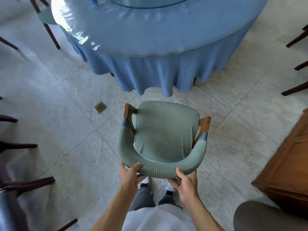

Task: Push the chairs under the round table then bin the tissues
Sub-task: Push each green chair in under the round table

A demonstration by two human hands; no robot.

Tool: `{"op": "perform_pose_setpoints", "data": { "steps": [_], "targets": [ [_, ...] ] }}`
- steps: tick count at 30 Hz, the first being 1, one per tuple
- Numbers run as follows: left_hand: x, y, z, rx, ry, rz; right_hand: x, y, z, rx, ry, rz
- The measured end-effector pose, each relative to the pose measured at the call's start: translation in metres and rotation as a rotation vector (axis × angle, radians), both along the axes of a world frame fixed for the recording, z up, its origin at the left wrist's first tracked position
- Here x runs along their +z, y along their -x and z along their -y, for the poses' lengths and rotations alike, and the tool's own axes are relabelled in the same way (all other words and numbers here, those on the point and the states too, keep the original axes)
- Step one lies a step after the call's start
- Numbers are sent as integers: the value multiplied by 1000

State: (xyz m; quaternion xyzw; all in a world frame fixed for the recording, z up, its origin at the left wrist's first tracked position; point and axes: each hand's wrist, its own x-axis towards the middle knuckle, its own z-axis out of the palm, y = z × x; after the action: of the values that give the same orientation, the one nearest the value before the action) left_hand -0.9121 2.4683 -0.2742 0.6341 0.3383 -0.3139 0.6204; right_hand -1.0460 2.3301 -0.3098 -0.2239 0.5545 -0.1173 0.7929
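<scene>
Both hands (129,173) (186,182) grip chair (164,130) backrest; seat faces table (150,39).

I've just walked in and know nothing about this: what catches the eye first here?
The sage-green chair in the centre, its curved back held by the left hand and right hand. Just beyond it, the round table draped in a pleated blue cloth fills the top of the view.

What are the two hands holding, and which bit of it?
Both hands, left hand and right hand, grip the green chair by its curved padded backrest, one on each side.
</scene>
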Motion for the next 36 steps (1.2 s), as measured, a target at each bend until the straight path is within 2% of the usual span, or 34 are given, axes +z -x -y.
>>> {"op": "perform_pose_setpoints", "data": {
  "steps": [8,18,24,36],
  "targets": [
    [-3,-10,18,5,-150,72,0,-9,15,21,-2,0],
    [-7,-60,39,50,-131,81,-1,-61,48,106,35,17],
    [-7,-106,53,76,-49,86,-5,-115,71,132,53,9],
    [-8,-201,100,128,-10,61,-2,-218,124,197,98,-69]
  ]
}}
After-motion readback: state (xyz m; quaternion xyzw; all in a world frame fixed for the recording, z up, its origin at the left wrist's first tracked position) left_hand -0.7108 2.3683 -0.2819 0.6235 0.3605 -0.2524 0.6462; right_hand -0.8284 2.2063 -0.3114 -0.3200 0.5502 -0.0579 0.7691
